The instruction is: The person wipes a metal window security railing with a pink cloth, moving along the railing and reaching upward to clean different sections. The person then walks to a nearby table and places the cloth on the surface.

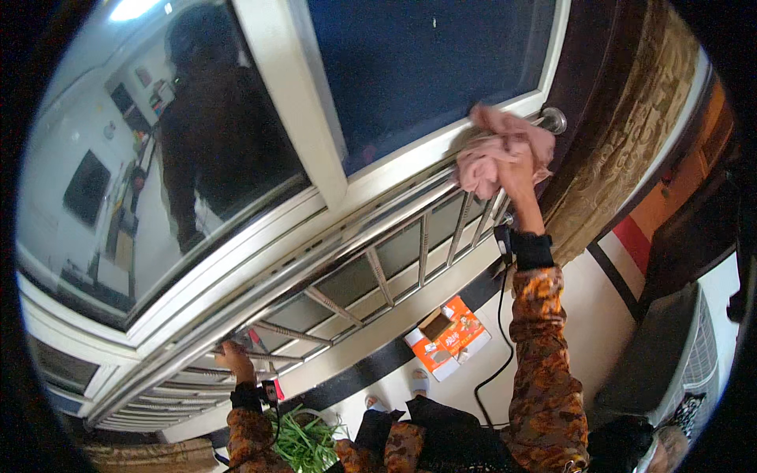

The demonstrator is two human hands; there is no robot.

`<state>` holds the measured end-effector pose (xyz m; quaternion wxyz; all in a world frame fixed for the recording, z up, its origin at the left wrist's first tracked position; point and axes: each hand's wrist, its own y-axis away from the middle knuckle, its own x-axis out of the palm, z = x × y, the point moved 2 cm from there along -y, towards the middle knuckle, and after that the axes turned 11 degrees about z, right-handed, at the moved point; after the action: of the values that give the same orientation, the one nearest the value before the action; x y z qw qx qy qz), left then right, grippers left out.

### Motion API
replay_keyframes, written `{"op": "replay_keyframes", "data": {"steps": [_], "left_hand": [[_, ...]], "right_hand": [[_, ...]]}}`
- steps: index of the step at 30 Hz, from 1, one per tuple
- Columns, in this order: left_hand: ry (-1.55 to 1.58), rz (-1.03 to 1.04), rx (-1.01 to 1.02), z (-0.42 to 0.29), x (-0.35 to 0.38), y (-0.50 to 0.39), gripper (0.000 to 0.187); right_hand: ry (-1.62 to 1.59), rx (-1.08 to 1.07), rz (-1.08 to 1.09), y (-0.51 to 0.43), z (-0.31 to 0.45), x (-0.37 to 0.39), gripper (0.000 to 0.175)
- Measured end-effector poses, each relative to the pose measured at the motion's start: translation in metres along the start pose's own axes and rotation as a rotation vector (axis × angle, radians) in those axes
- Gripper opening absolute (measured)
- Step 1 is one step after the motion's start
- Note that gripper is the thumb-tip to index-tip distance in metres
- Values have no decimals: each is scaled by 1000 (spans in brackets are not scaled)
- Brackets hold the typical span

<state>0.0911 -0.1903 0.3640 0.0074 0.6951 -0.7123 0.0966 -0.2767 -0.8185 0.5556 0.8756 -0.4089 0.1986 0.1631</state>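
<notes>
My right hand (516, 168) holds a crumpled pink cloth (491, 155) against the right end of a shiny metal railing (349, 233), near its round wall mount (554, 120). The cloth also overlaps the lower edge of a white window frame (408, 145). Lower left, my left hand (236, 358) is at the railing's bars, its fingers partly hidden, with something red and dark just beside it. Behind the railing, dark window glass (432, 65) reflects a room and a standing figure. Black bands with a cable sit on both wrists.
An orange and white cardboard box (452, 337) lies on the tiled floor. A green potted plant (304, 437) stands near my feet. A patterned gold curtain (627, 142) hangs at the right. A black cable (502, 355) runs down beside my right arm. A grey checked seat or bed (686, 360) is at the lower right.
</notes>
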Motion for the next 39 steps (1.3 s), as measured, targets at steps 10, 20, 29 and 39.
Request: {"op": "replay_keyframes", "data": {"steps": [10, 20, 29, 39], "left_hand": [[72, -31, 81, 22, -1, -10, 13], [-78, 31, 38, 3, 13, 4, 27], [-318, 164, -30, -13, 23, 10, 27], [-551, 307, 219, -37, -32, 69, 35]], "right_hand": [[136, -355, -49, 35, 51, 59, 65], [-6, -508, 89, 102, 205, 148, 45], [174, -657, 341, 134, 298, 198, 48], [175, -873, 552, 188, 436, 279, 57]]}}
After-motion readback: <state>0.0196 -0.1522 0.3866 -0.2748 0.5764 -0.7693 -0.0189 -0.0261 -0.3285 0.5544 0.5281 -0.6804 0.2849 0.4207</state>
